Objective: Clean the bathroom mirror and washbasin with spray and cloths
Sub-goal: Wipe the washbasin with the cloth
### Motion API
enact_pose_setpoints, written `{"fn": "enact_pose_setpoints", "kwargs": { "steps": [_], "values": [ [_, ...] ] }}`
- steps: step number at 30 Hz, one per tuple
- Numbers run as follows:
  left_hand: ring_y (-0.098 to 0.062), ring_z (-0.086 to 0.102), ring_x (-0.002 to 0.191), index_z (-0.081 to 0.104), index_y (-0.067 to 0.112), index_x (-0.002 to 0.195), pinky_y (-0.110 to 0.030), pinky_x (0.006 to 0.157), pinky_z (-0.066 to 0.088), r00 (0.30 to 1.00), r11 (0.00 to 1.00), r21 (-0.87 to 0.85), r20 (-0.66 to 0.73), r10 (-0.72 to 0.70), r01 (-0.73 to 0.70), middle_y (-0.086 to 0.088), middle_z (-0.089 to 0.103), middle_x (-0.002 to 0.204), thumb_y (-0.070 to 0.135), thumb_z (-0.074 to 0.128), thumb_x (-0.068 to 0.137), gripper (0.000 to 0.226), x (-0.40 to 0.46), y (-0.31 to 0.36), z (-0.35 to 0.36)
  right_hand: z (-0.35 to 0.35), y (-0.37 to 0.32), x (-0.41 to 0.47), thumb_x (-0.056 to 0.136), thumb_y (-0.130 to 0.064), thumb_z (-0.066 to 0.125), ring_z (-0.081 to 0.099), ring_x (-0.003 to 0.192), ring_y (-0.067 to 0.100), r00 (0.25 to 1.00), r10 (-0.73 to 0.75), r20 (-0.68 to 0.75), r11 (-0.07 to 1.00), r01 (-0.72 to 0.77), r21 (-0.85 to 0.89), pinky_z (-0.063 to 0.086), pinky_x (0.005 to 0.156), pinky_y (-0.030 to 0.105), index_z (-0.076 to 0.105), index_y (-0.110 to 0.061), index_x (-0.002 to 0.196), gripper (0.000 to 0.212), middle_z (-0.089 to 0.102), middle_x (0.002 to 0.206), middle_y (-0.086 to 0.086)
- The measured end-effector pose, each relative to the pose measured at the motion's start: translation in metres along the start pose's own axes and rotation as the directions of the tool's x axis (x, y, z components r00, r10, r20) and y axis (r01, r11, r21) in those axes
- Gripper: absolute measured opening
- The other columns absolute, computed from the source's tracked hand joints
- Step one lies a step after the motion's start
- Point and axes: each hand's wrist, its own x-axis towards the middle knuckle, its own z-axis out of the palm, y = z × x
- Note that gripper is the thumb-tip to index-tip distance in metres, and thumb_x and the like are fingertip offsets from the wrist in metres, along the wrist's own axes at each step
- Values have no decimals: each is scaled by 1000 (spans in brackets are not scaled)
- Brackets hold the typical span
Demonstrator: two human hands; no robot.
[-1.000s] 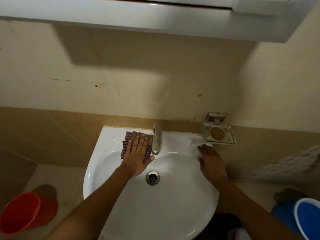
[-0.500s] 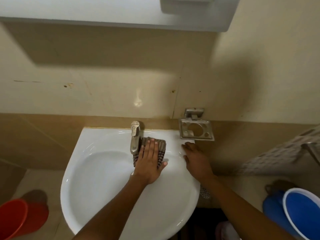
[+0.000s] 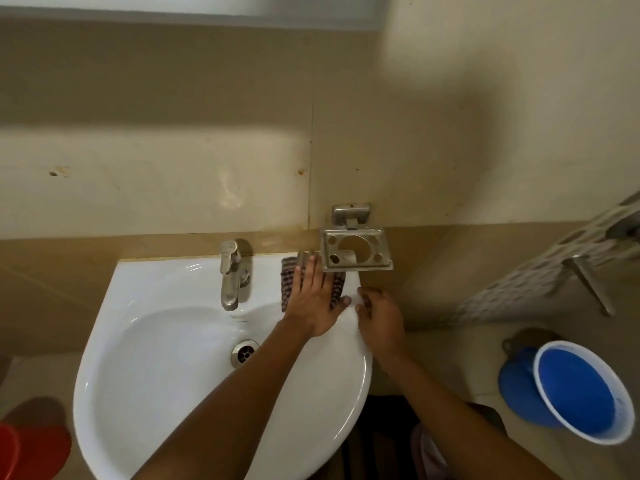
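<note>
A white washbasin hangs on the tiled wall, with a steel tap at its back rim and a drain in the bowl. My left hand lies flat with straight fingers on a checked cloth, pressing it on the basin's back right rim, just under the soap holder. My right hand rests on the basin's right edge, fingers curled over the rim. The mirror's lower edge shows at the top.
A steel soap holder juts from the wall above the basin's right corner. A blue bucket stands on the floor at the right, a red bucket at the lower left. A metal handle projects at the far right.
My left hand slid the cloth from the left of the tap, past it, to the basin's back right corner. My right hand stayed on the right rim. The view shifted right.
</note>
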Motion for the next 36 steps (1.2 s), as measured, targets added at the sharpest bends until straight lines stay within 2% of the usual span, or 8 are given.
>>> {"fn": "enact_pose_setpoints", "kwargs": {
  "steps": [4,6,10,12,16,21,29,36],
  "values": [
    [-28,-23,149,-13,21,154,-50,116,-22,990,995,19,102,93,-96,-6,-16,164,65,18,96,79,14,27,-8,-1,14,2,89,-5,62,68,86,24,977,212,-13,960,-206,188,57,81,40,73,-10,96,14,73,91,8],
    [-28,-29,146,-19,19,152,-48,113,-26,984,990,7,109,139,-140,-7,-22,162,69,11,92,84,8,37,-1,-7,21,2,90,1,60,69,81,27,923,381,61,831,-370,415,59,74,39,72,-11,87,17,72,86,11],
    [-24,-43,137,-26,17,144,-42,107,-33,976,975,-102,80,205,-196,-7,-35,154,79,-6,76,94,-30,49,26,-21,35,-3,93,9,47,62,69,21,844,529,92,654,-475,589,57,60,26,67,-5,93,24,67,86,14],
    [-17,-49,133,-26,18,145,-36,101,-38,973,956,-219,79,219,-198,-6,-38,152,81,-10,73,97,-53,61,40,-24,37,-6,93,7,49,63,71,22,857,510,72,699,-461,547,57,58,24,66,-6,94,22,68,91,15],
    [-16,-47,135,-34,23,141,-39,110,-27,963,909,-372,115,245,-187,-3,-42,151,82,0,76,94,-101,76,59,-18,32,-26,90,4,53,65,93,23,907,417,64,830,-409,380,54,90,37,68,-15,91,24,70,95,8],
    [-12,-43,135,-24,17,151,-34,116,-18,938,879,-439,189,290,-184,1,-38,152,58,32,98,87,-164,59,45,-7,17,-64,86,-1,62,66,93,24,927,363,96,887,-376,269,54,91,43,70,-13,104,23,70,94,4],
    [-18,10,151,1,22,157,-36,122,9,957,934,-304,156,244,-188,-2,10,165,63,30,96,79,-253,4,36,9,-15,-139,95,-10,52,49,125,32,978,207,11,973,-205,-111,43,101,39,53,-5,132,37,52,137,15],
    [-22,56,117,41,19,140,-37,99,43,969,972,-28,-80,232,-235,-3,58,130,64,33,93,66,-314,-63,37,51,-32,-209,94,-12,52,51,127,33,991,-115,62,926,129,-356,37,110,49,68,-3,116,29,59,132,17]
  ]
}}
